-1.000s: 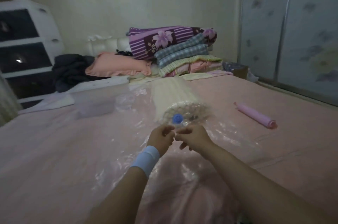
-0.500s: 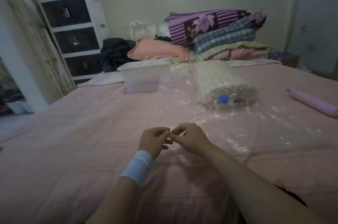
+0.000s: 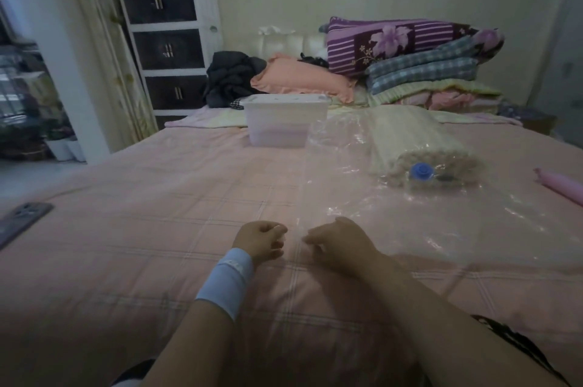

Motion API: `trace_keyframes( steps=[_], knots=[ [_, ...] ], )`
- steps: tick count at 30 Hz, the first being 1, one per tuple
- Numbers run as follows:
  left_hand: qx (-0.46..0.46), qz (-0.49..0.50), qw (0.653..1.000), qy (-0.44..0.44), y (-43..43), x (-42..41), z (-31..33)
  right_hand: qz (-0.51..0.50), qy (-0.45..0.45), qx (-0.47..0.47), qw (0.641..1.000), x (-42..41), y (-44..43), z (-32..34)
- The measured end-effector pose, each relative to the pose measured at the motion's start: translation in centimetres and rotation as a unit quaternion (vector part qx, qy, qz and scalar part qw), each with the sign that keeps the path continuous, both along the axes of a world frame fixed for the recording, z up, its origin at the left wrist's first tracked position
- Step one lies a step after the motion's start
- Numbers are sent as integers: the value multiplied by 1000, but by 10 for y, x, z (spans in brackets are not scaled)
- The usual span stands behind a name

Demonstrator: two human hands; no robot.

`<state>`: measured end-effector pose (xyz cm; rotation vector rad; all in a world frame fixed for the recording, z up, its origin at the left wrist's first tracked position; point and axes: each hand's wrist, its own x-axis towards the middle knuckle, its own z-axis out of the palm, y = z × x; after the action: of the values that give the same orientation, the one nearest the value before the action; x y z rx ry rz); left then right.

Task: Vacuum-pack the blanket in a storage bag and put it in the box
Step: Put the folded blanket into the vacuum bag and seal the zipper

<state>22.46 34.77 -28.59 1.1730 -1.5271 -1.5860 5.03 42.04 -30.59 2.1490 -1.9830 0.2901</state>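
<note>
My left hand [image 3: 260, 240] and right hand [image 3: 340, 243] now split apart at the storage bag [image 3: 353, 197] corner (curled, grip unclear); seal probably done.

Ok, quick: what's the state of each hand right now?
Left hand: fingers curled; cannot tell whether it holds anything.
Right hand: pinching the near edge of the storage bag.
</note>
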Motion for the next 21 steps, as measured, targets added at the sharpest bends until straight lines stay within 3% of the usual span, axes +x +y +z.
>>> trace_keyframes(
  steps=[4,8,10,12,14,15,17,19,21],
  knots=[
    [82,-67,994,36,2,5,5,69,61,-115,989,1,1,-5],
    [28,-83,996,-19,6,-1,7,87,107,-206,969,1,8,-1],
    [50,-38,997,39,9,-6,9,46,43,-255,965,7,18,3],
    [76,-17,992,95,9,-8,14,-48,-81,-258,961,17,31,12],
    [83,-26,989,117,9,-9,16,-129,-268,-136,945,31,40,20],
    [85,-32,988,122,9,-9,17,-155,-380,-46,911,38,42,20],
    [89,-42,986,132,11,-10,19,-187,-573,59,796,48,40,15],
    [94,-50,984,142,14,-11,19,-201,-706,20,679,49,30,10],
    [94,-53,984,145,16,-10,19,-201,-768,-49,606,46,19,6]
  ],
)
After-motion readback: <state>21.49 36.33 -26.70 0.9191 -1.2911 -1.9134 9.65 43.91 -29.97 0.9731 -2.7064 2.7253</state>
